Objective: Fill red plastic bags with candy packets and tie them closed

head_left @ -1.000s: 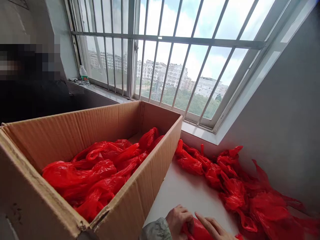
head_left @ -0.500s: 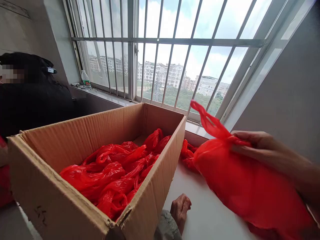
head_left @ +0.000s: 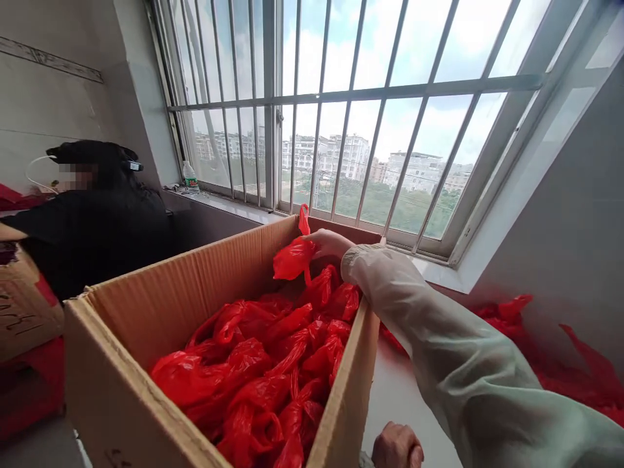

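Note:
A red plastic bag (head_left: 294,258) with knotted handles is in my right hand (head_left: 327,244), whose fingers grip it near the knot. That hand reaches over the near side wall of a cardboard box (head_left: 146,273), holding the bag inside the far corner, above other knotted red plastic bags (head_left: 263,364) heaped in the box. My left hand (head_left: 397,445) rests curled in a fist on the white tabletop (head_left: 390,387), beside the box; nothing shows in it. The lower part of that hand is cut off by the frame.
More red bags (head_left: 550,351) lie to the right against the wall. A barred window (head_left: 361,130) stands behind the box, with a plastic bottle (head_left: 190,175) on its sill. At left, a person in black (head_left: 112,221) sits near another cardboard box (head_left: 29,305).
My right hand has carried the red bag from the right of the box, over its wall and into the far corner. My left fist stays on the tabletop; the view has shifted.

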The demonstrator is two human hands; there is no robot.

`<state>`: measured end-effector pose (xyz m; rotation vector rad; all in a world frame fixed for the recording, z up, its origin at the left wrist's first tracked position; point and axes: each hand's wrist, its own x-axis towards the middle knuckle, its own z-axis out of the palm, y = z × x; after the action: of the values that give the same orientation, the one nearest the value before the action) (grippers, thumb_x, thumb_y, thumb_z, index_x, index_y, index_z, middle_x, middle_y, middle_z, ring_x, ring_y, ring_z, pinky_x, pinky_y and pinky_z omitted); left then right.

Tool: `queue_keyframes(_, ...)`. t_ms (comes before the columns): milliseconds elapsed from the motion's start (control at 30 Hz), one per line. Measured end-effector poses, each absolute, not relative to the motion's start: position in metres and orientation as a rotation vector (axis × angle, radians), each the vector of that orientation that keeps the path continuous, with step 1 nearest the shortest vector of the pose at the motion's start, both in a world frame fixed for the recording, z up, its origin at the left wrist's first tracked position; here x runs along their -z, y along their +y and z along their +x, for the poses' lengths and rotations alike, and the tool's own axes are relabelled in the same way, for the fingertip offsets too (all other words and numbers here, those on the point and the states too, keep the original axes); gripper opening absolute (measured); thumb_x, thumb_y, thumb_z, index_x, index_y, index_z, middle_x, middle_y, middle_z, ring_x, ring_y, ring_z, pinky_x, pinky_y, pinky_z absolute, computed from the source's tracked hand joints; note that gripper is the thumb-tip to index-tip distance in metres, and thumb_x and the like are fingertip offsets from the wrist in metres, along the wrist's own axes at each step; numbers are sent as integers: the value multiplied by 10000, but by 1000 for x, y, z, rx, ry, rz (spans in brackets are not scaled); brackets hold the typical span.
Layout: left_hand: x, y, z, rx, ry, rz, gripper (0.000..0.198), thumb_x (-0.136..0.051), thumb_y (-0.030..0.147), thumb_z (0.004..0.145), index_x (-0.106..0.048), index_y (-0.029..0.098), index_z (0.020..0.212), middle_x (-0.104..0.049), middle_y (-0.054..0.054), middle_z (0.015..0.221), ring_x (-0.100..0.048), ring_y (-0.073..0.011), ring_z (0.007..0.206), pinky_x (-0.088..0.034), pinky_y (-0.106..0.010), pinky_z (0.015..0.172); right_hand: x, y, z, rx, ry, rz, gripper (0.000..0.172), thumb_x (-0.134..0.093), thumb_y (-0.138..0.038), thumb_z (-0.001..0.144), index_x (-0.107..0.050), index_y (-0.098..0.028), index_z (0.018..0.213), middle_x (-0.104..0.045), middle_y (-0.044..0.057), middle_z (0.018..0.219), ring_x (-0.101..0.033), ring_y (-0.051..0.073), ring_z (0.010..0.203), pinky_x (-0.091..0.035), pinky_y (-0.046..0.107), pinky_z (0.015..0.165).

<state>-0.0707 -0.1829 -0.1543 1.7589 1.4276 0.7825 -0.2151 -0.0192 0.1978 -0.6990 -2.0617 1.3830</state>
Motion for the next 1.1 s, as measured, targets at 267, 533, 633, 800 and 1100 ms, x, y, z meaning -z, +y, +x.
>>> queue_keyframes(267, 148, -186, -71, -750, 1411, 1780, 332, -581, 341, 534, -275, 255, 631, -448, -103, 654, -601, -372, 907, -401, -532, 692, -195, -18, -205, -1158, -2222, -1020, 222, -667, -46, 787, -594, -120, 591, -571, -3, 473, -529, 89, 423, -489, 236, 478)
queue_keyframes(533, 112, -203, -92, -886, 1324, 1973, 132, -335, 291, 871, -414, 262, 769, -621, -101, 835, -592, -278, 858, -467, -448, 756, -243, -38, -81, -581, -2181, -687, 92, -634, -159, 826, -683, -85, 850, -621, -18, 611, -555, 56, 540, -472, 178, 552)
queue_keyframes(633, 113, -194, -96, -920, 1274, 2011, 239, -284, 286, 917, -464, 237, 767, -614, -90, 810, -592, -262, 852, -474, -424, 768, -246, -57, 17, -570, -2255, -861, 178, -695, -249, 805, -699, -88, 881, -645, 6, 642, -578, 79, 578, -474, 197, 557)
queue_keyframes(800, 125, -177, -100, -1109, 1243, 2120, 289, -388, 368, 942, -560, 226, 759, -631, -35, 743, -599, -206, 724, -479, -321, 690, -189, -85, 160, -624, -2321, -1395, 179, -679, -274, 791, -748, -155, 906, -702, 11, 746, -616, 122, 675, -458, 228, 613)
queue_keyframes(1100, 115, -176, -95, -1212, 1227, 2131, 272, -442, 396, 953, -586, 230, 793, -618, 7, 748, -587, -172, 708, -443, -284, 698, -18, -132, 248, -342, -1899, -1688, 300, -616, -159, 759, -714, -161, 1043, -665, 51, 941, -623, 169, 802, -488, 320, 822)
